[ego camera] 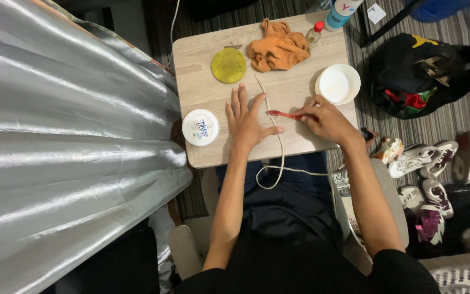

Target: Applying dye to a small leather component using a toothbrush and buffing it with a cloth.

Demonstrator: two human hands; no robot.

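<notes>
Silver sheeting (pixel 66 141) fills the left; pale wood table (pixel 202 92) at centre. On it: orange cloth (pixel 278 49), yellow-green round pad (pixel 228 65), white bowl (pixel 338 84), white round tub (pixel 201 127), small red-capped bottle (pixel 315 31). Black bag (pixel 417 73) and sneakers (pixel 425 163) on striped floor, right. Left hand (pixel 246 122) lies flat, fingers spread apart, pinning the white lace (pixel 270 114) to the table. Right hand (pixel 327 120) has fingers pinched together on a red toothbrush (pixel 284 114), head touching the lace just beside the left thumb. Lace is thin, off-white, runs from mid-table over the near edge, looping at the lap. Best done, judging: keep lace pinned taut, short strokes along it.
</notes>
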